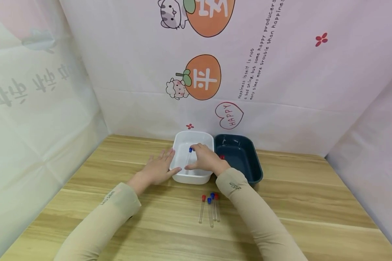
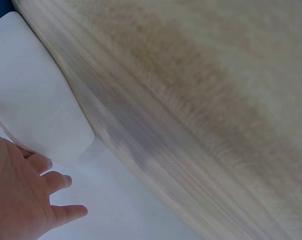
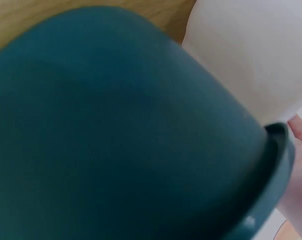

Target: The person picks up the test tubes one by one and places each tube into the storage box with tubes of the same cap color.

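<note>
My right hand (image 1: 206,158) reaches into the white tray (image 1: 192,179), thumb and fingers spread apart. Beside its fingertips is a clear test tube (image 1: 188,157) with a blue cap; the fingers are near the cap and the thumb is near the other end. Whether they touch it is hard to tell. My left hand (image 1: 157,169) lies with extended fingers against the tray's left rim. In the left wrist view, the left hand (image 2: 21,195) is beside the white wall. Only part of the right hand (image 3: 298,175) appears in the right wrist view, behind the dark tray.
A dark blue-green tray (image 1: 255,159) adjoins the white one on the right; a red cap (image 1: 222,157) shows inside it, partly hidden by the right wrist. Several capped tubes (image 1: 211,214), red and blue, lie on the wooden table (image 1: 163,232) in front. A printed cloth (image 1: 143,116) hangs behind.
</note>
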The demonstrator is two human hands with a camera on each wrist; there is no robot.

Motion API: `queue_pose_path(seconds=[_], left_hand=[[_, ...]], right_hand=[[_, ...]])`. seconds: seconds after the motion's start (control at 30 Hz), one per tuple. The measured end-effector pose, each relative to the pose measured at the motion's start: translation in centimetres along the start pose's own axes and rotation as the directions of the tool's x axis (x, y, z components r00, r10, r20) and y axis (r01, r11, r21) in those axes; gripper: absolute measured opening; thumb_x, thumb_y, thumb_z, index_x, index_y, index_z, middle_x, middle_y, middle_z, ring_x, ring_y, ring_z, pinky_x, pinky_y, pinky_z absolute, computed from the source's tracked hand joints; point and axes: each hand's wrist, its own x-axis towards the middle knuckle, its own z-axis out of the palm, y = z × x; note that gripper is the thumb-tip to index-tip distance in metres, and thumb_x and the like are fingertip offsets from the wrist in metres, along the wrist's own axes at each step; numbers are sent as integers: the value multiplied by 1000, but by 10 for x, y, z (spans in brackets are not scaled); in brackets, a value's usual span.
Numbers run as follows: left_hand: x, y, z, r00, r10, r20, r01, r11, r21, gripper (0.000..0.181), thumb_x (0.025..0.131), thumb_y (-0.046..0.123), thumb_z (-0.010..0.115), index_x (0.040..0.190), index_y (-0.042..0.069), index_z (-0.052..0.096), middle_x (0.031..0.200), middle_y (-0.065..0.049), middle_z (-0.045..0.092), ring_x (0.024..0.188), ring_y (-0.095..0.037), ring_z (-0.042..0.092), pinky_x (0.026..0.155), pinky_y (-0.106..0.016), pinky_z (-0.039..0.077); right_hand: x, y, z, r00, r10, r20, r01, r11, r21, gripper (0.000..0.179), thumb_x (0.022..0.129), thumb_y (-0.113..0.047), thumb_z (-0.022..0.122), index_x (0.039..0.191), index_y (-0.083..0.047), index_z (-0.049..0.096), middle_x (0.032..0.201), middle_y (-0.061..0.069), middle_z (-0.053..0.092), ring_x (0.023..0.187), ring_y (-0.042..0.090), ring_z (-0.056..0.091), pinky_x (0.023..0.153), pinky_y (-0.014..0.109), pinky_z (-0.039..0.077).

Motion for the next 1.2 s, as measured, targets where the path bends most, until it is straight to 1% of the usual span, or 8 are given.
queue_pose_path(seconds=[0.2,0.37,0.63,0.83,0.97,1.2], left_hand=[[0,-1,0,1000,5,-5,-5,1000,13,86,106,60,37,163,0,16,170,-13,12,154,-42,12,114,-74,13],[2,1,4,1000,4,10,-5,1000,29,86,106,61,35,163,0,14,170,-12,11,154,-40,12,115,-73,14],[0,-2,0,1000,3,5,-4,1000,15,87,106,63,34,163,1,13,170,-11,9,155,-39,10,116,-72,13],[-3,-3,-2,1000,15,7,-15,1000,16,95,102,67,40,163,0,12,170,-12,10,155,-39,11,116,-72,14],[-3,-4,-3,1000,7,22,-7,1000,11,102,98,73,43,164,3,11,171,-10,8,155,-39,11,117,-69,13],[-3,-4,-2,1000,5,12,-5,1000,-2,104,96,75,45,164,3,12,170,-10,10,155,-39,12,117,-69,13]], right_hand=[[11,-6,7,999,32,31,-31,999,-21,90,84,-46,85,152,-2,45,152,17,49,140,32,45,116,48,37],[18,-6,14,997,63,52,-62,998,-25,90,84,-45,85,153,-2,45,154,18,47,143,34,42,117,49,34],[29,-10,22,995,75,70,-72,997,-33,90,85,-46,84,154,-4,43,157,17,44,145,34,39,117,50,33],[33,-14,25,995,84,61,-83,996,-23,90,84,-43,86,154,-4,45,154,17,47,142,34,43,116,50,36],[35,-15,28,994,86,61,-85,996,-21,90,83,-43,87,153,-4,46,153,17,49,140,34,46,114,51,38],[41,-12,30,993,92,71,-91,996,-26,88,83,-41,87,152,-4,48,151,17,51,138,33,48,115,49,38]])
